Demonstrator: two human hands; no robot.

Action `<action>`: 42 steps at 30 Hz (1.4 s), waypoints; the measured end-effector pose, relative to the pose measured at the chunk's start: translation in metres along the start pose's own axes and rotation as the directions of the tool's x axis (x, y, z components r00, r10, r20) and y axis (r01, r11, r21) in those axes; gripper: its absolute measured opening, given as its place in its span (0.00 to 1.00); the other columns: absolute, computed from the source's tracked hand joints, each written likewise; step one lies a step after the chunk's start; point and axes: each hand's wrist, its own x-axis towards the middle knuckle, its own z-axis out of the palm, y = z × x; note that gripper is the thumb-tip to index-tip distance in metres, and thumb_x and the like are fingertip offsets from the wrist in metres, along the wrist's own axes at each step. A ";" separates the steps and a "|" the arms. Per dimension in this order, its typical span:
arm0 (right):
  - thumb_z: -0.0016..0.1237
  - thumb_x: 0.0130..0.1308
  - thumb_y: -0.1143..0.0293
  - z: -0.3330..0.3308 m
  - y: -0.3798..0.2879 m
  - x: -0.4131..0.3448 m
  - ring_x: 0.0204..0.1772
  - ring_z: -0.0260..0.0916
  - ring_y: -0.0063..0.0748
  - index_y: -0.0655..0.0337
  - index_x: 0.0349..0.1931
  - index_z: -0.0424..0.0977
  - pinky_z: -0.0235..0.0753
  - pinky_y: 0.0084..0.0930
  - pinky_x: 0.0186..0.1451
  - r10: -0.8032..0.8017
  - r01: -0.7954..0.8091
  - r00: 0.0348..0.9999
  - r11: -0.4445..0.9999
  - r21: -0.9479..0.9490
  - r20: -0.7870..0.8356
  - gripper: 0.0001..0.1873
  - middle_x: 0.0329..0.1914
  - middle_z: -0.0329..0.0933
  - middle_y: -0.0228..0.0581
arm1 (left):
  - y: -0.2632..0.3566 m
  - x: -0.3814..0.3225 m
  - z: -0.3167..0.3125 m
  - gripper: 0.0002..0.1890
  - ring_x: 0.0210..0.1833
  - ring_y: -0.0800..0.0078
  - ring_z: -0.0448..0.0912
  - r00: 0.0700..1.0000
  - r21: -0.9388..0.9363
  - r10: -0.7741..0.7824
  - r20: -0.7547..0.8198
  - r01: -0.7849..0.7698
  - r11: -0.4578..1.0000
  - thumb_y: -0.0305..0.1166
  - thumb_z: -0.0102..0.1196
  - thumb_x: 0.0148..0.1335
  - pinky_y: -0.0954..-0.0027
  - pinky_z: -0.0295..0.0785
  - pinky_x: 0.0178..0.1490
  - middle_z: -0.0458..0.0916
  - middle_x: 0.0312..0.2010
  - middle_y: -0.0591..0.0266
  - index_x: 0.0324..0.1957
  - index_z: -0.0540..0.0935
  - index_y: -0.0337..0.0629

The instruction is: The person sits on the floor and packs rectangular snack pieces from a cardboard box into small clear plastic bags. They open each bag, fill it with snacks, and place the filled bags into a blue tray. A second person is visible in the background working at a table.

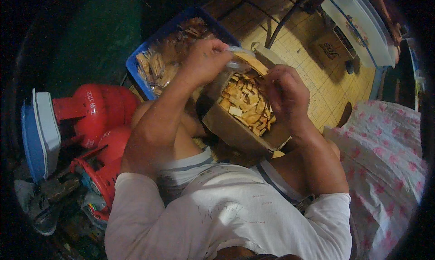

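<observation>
My left hand [212,57] pinches the rim of a clear plastic bag [238,61] above a cardboard box [234,129]. A long yellow-brown strip [253,62] lies at or inside the bag's mouth; which of the two is unclear. The fingers of my right hand [289,88] close around the strip's lower right end, partly in shadow. Below both hands, many small yellow-brown chips [249,102] fill the open box, which stands between my legs. Beyond my left forearm, a blue plastic crate [136,61] holds filled clear packets [151,68].
Red gas cylinders [105,105] stand at the left beside a white and blue container [46,134]. A floral cloth [384,151] hangs at the right. Dark metal legs [282,22] and a translucent plastic tub [360,28] are farther off. Part of another person [394,32] shows top right.
</observation>
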 end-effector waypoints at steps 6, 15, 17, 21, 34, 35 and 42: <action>0.58 0.52 0.85 0.008 0.002 -0.002 0.43 0.78 0.45 0.58 0.38 0.77 0.79 0.30 0.43 -0.072 0.075 0.997 0.993 -0.088 0.042 0.14 0.44 0.79 0.43 | -0.001 0.000 -0.002 0.16 0.33 0.72 0.82 1.000 0.000 -0.022 -0.019 0.022 1.000 0.39 0.62 0.56 0.67 0.77 0.40 0.85 0.30 0.57 0.41 0.86 0.37; 0.60 0.52 0.79 0.023 0.005 0.002 0.52 0.77 0.51 0.57 0.43 0.77 0.78 0.37 0.53 -0.138 0.156 0.977 0.982 -0.102 0.161 0.17 0.50 0.78 0.45 | -0.003 -0.006 0.011 0.13 0.32 0.77 0.80 0.976 -0.022 0.100 0.193 -0.098 0.995 0.36 0.61 0.60 0.70 0.76 0.39 0.85 0.31 0.62 0.42 0.86 0.38; 0.59 0.54 0.78 0.027 0.006 0.005 0.54 0.76 0.51 0.58 0.45 0.77 0.78 0.37 0.54 -0.027 0.052 0.966 0.994 -0.092 0.257 0.16 0.52 0.77 0.45 | 0.000 -0.008 0.012 0.12 0.32 0.80 0.79 0.976 0.026 0.105 0.191 -0.112 0.993 0.35 0.61 0.62 0.71 0.76 0.39 0.85 0.32 0.65 0.43 0.86 0.39; 0.59 0.56 0.75 0.025 0.012 0.008 0.51 0.78 0.51 0.61 0.46 0.77 0.78 0.36 0.53 0.009 -0.044 0.990 0.970 0.241 0.144 0.16 0.48 0.79 0.45 | 0.008 -0.008 0.005 0.14 0.36 0.79 0.80 0.982 0.052 0.110 0.152 -0.119 0.991 0.38 0.62 0.62 0.71 0.76 0.42 0.86 0.34 0.64 0.44 0.86 0.39; 0.64 0.62 0.71 0.030 0.016 0.020 0.39 0.76 0.22 0.63 0.43 0.77 0.77 0.21 0.43 0.481 -0.548 0.837 0.726 0.416 0.262 0.12 0.39 0.81 0.34 | 0.009 -0.013 0.025 0.18 0.34 0.72 0.83 0.982 0.021 0.155 0.106 -0.158 0.987 0.41 0.65 0.56 0.67 0.78 0.41 0.86 0.30 0.59 0.42 0.86 0.38; 0.63 0.63 0.71 0.031 0.015 0.020 0.38 0.76 0.22 0.63 0.47 0.75 0.76 0.19 0.40 0.492 -0.552 0.834 0.737 0.390 0.250 0.14 0.39 0.80 0.34 | 0.008 -0.013 0.025 0.18 0.34 0.72 0.83 0.981 0.041 0.169 0.094 -0.173 0.984 0.41 0.65 0.56 0.67 0.78 0.41 0.86 0.29 0.59 0.43 0.86 0.38; 0.61 0.66 0.66 0.029 0.031 0.023 0.43 0.75 0.24 0.64 0.53 0.71 0.77 0.20 0.42 0.592 -0.739 0.666 0.442 0.509 0.453 0.20 0.46 0.77 0.36 | 0.013 -0.012 0.030 0.15 0.32 0.71 0.81 0.985 -0.073 0.125 0.118 -0.117 0.990 0.39 0.62 0.60 0.67 0.76 0.39 0.84 0.30 0.59 0.41 0.85 0.37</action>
